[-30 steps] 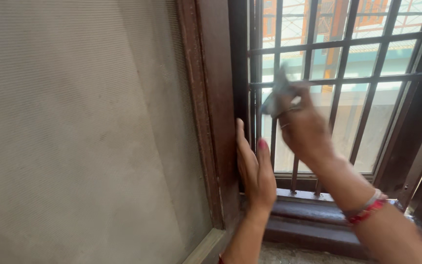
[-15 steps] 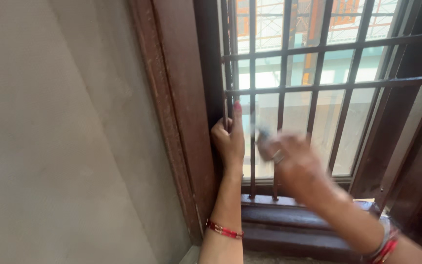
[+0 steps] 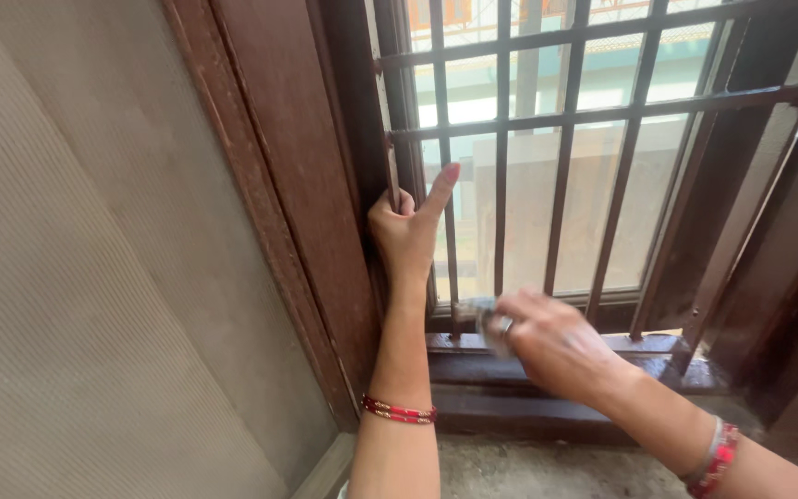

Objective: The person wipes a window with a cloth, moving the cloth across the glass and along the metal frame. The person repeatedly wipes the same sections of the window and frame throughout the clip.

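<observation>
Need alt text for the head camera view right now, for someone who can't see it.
The right hand presses a small grey cloth at the foot of a brown window grille, above the dark sill. The left hand grips the grille's leftmost bar beside the brown frame and mesh screen.

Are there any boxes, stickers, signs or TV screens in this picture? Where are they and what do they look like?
None: no packages, labels, signs or display screens show here.
Only a brown barred window grille and a grey mesh panel to its left.
The left hand grips a bar; the right hand holds a small grey cloth low by the sill.
</observation>
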